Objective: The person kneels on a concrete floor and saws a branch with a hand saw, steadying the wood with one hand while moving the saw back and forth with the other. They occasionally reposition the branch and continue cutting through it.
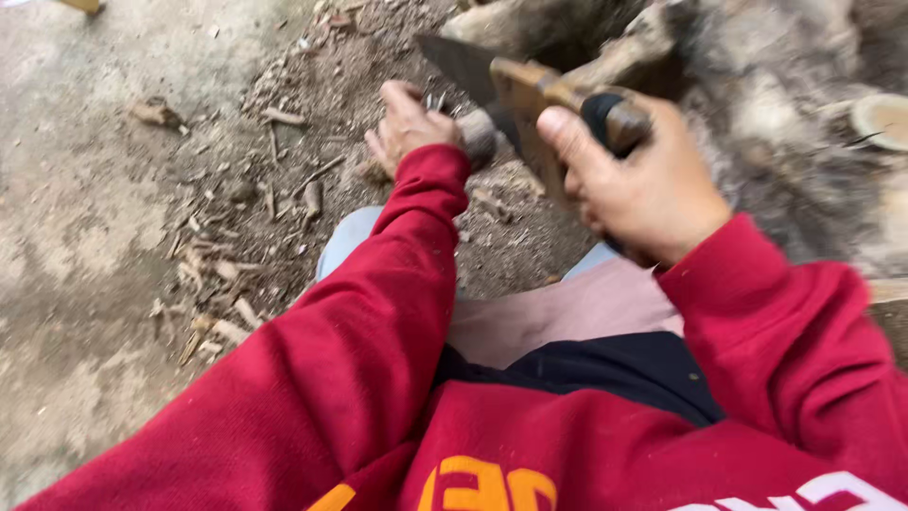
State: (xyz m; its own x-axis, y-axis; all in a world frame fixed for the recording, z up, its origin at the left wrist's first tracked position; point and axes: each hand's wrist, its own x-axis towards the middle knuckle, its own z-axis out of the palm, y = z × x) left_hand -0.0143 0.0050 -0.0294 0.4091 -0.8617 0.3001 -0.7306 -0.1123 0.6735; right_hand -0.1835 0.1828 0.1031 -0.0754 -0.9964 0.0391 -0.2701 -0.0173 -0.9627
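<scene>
Right hand [643,189] fingers clamp the hatchet [530,90] handle; left hand [409,128] fingers grip the wood piece [480,135] just beneath the blade.

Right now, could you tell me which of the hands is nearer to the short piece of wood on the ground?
The left. The left hand grips the piece of wood at its end, while the right hand is raised beside it, apart, holding a hatchet.

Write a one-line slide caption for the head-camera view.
Right hand raises a wooden-handled hatchet while the left hand steadies a short log on chip-strewn ground.
</scene>
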